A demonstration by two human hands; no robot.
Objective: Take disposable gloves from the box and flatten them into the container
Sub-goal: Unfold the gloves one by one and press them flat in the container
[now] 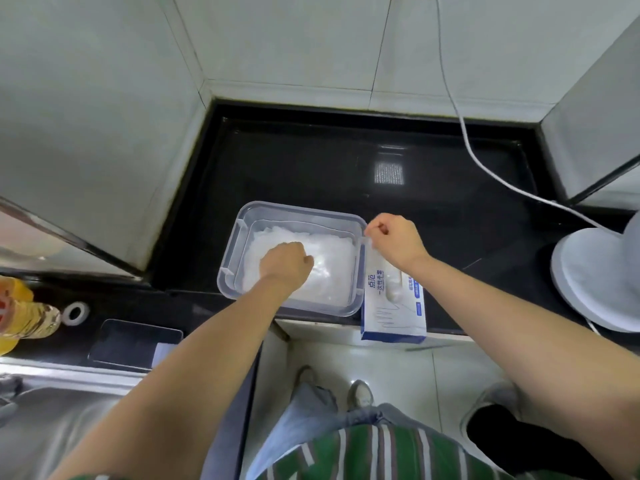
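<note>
As I watch through the head camera, the left hand (pixel 285 263) is sunk in the clear rectangular plastic container (pixel 298 211); its fingers are curled into a fist and pressed knuckles-down on the heap of thin translucent white disposable gloves (pixel 332 271); that heap lies under those fingers and spreads beyond them to the far wall and off to their right, filling the container's floor. I find the right hand (pixel 394 240) just outside the container's right rim, raised above the far end of the blue-and-white cardboard glove box (pixel 393 306); its fingers are curled tight with the thumb against the forefinger; whether a glove is pinched between them I cannot tell, since anything there is too thin and clear to make out. The box lies flat below those fingers and nearer to me, touching the container's right side, its near end at the counter's front edge; box and container both sit on the glossy black stone counter (pixel 346 168). Beyond the right fingers a white cable (pixel 485 168) runs down the wall and across the counter towards a round white base (pixel 595 282), well apart on their right; well to the left of the left fingers stand a small roll of white tape (pixel 74 313) and a yellow-filled plastic bottle (pixel 24 317); nearer to me on that side is a steel sink (pixel 52 427).
</note>
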